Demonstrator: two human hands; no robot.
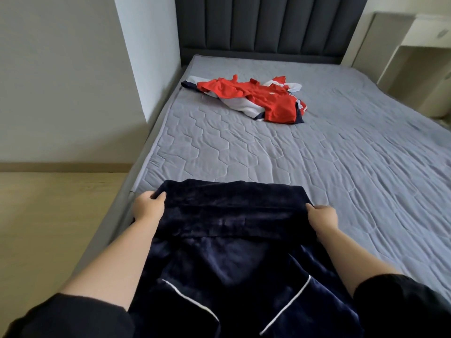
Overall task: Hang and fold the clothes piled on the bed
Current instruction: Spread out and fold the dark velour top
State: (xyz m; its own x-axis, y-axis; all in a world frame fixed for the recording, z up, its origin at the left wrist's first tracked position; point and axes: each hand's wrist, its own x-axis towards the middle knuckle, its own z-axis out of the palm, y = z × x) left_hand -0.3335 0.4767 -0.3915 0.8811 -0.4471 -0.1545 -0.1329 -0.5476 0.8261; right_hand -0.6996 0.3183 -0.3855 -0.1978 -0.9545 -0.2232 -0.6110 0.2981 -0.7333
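**Squaring the Far Fold**

Closest in, white piping (190, 298) on the navy velvet pyjama garment (231, 252), spread over the near end of the grey bed (317, 154). Left hand (148, 208) and right hand (322, 218) each pinching one end of the turned-over far edge, fingers curled round the cloth. Keep both ends level, draw gently apart to take out slack, then lay the fold down square and smooth outward. Long axis running from the body toward the headboard (268, 25), folded end pointing that way, fold line crosswise. Red and white clothes (246, 98) well apart, farther up, not yet folded.
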